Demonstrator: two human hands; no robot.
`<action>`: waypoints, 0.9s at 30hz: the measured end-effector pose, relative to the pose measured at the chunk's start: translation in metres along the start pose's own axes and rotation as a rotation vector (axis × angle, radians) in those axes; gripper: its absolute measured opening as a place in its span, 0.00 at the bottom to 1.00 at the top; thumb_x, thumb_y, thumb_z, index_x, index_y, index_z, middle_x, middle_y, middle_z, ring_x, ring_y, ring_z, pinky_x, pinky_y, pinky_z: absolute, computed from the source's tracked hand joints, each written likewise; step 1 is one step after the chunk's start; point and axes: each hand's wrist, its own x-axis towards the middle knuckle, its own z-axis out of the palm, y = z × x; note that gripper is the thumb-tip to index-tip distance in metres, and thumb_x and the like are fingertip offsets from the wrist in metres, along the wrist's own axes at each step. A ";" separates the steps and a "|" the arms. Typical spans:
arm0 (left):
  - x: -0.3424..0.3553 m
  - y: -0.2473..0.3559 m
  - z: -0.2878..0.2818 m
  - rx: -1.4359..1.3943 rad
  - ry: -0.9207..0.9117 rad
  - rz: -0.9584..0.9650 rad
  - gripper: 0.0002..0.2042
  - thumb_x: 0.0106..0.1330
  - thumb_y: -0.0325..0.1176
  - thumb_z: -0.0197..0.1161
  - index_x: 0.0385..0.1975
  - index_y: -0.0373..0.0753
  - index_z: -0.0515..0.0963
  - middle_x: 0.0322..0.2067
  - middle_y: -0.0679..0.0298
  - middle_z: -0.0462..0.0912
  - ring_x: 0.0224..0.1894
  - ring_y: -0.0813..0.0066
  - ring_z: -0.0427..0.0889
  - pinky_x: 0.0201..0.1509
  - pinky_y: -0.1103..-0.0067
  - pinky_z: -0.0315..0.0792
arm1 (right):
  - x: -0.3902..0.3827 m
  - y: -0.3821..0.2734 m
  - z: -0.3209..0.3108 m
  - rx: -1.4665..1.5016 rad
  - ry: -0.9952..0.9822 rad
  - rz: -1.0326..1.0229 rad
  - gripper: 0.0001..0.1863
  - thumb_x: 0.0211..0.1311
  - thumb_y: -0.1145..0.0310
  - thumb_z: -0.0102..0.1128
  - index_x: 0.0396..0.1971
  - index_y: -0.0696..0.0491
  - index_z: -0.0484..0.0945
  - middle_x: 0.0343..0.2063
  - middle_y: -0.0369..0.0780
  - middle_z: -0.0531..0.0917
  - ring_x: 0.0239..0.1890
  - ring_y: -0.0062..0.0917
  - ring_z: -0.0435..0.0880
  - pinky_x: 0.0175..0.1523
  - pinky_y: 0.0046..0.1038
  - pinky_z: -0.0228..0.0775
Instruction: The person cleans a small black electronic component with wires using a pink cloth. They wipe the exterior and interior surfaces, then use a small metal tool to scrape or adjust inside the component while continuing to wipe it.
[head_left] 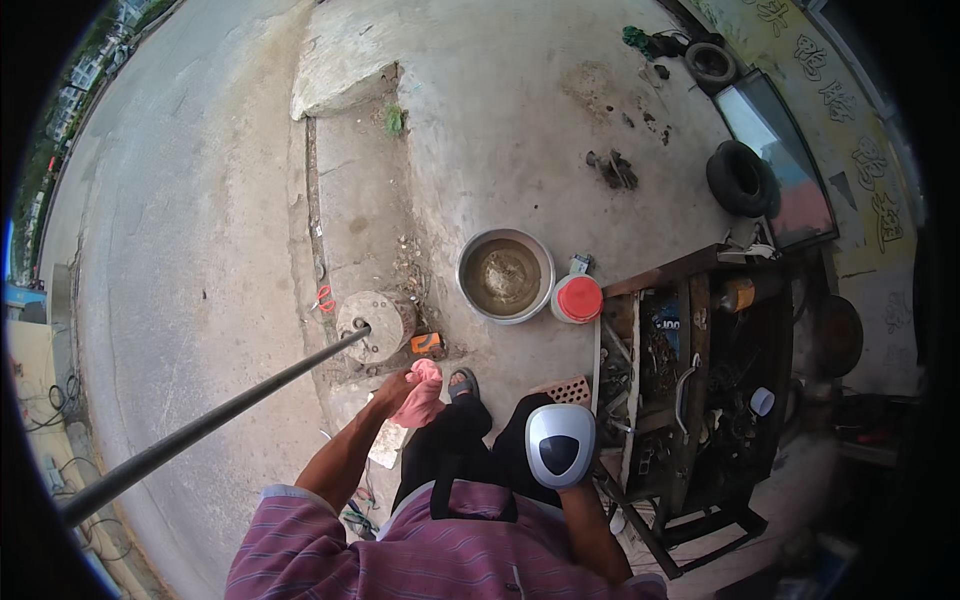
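Observation:
My left hand (pixel 396 388) is closed on a bunched pink cloth (pixel 421 392), just in front of my left leg. Over my right knee is a glossy silver-white oval housing (pixel 561 440) with a black shield-shaped patch in its face. My right hand (pixel 576 487) supports it from below, its fingers mostly hidden behind the housing. Farther ahead, a wide metal basin (pixel 463 284) holds murky brownish water. Touching or close beside its right rim stands a pale tub with a red lid (pixel 580 298).
A round concrete base (pixel 376 318) with a long metal pole (pixel 215 418) leans in from the left. Near it lie red-handled scissors (pixel 323 299) and an orange box (pixel 426 344). A cluttered tool cabinet (pixel 700 370) flanks my right side. Tyres (pixel 740 180) rest by the wall; a perforated brick (pixel 563 390) is near the cabinet.

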 end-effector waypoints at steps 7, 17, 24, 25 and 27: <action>0.092 0.099 -0.010 -0.180 -0.063 -0.066 0.19 0.66 0.49 0.58 0.43 0.38 0.80 0.38 0.58 0.86 0.42 0.70 0.83 0.49 0.72 0.75 | 0.082 0.028 -0.057 0.005 0.000 0.135 0.31 0.73 0.43 0.35 0.60 0.51 0.71 0.60 0.42 0.76 0.62 0.35 0.74 0.63 0.40 0.70; 0.344 -0.001 0.050 -0.320 -0.077 -0.069 0.22 0.64 0.46 0.66 0.46 0.33 0.77 0.41 0.58 0.84 0.43 0.75 0.80 0.49 0.74 0.74 | 0.262 0.087 -0.132 0.133 0.191 0.442 0.18 0.74 0.58 0.46 0.38 0.55 0.81 0.33 0.40 0.86 0.32 0.27 0.84 0.38 0.31 0.78; 0.478 -0.047 0.119 0.263 0.467 -0.057 0.30 0.55 0.48 0.69 0.57 0.42 0.71 0.48 0.43 0.75 0.49 0.39 0.77 0.52 0.58 0.75 | 0.303 0.095 -0.117 0.245 0.145 0.639 0.21 0.74 0.57 0.47 0.54 0.58 0.76 0.45 0.39 0.84 0.45 0.24 0.82 0.55 0.26 0.73; 0.485 -0.046 0.125 0.382 0.458 0.016 0.34 0.54 0.48 0.68 0.60 0.43 0.67 0.53 0.44 0.71 0.53 0.39 0.74 0.55 0.56 0.72 | 0.306 0.101 -0.119 0.080 0.185 0.703 0.22 0.74 0.57 0.46 0.55 0.58 0.75 0.47 0.39 0.83 0.48 0.23 0.81 0.57 0.25 0.71; 0.499 -0.051 0.138 0.598 0.474 0.043 0.35 0.53 0.45 0.68 0.61 0.42 0.65 0.58 0.46 0.66 0.61 0.44 0.67 0.57 0.55 0.68 | 0.305 0.102 -0.127 -0.077 0.228 0.750 0.25 0.73 0.56 0.45 0.59 0.60 0.72 0.51 0.40 0.81 0.52 0.22 0.79 0.61 0.25 0.68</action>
